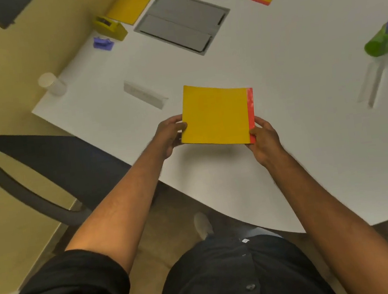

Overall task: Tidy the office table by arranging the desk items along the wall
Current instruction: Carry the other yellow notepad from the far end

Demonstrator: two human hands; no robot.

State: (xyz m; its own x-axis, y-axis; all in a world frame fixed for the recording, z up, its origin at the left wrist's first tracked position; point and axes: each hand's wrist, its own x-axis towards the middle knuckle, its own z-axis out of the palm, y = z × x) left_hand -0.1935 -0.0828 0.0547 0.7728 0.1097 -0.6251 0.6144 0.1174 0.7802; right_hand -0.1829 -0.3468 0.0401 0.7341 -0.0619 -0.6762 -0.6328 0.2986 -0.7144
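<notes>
Above the white tabletop (pixel 309 131), a yellow pad (pixel 216 115) sits between both hands: left hand (pixel 170 135) fingers pinch its left edge, right hand (pixel 264 138) fingers pinch its red-striped right corner.

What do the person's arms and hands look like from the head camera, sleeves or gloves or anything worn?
Both forearms are bare from above the elbow down. The left hand and right hand wear no gloves; no watch, ring or band shows. A black sleeve, loose and pushed up, covers the left upper arm. The black buttoned shirt matches it. The right sleeve is out of frame.
</notes>
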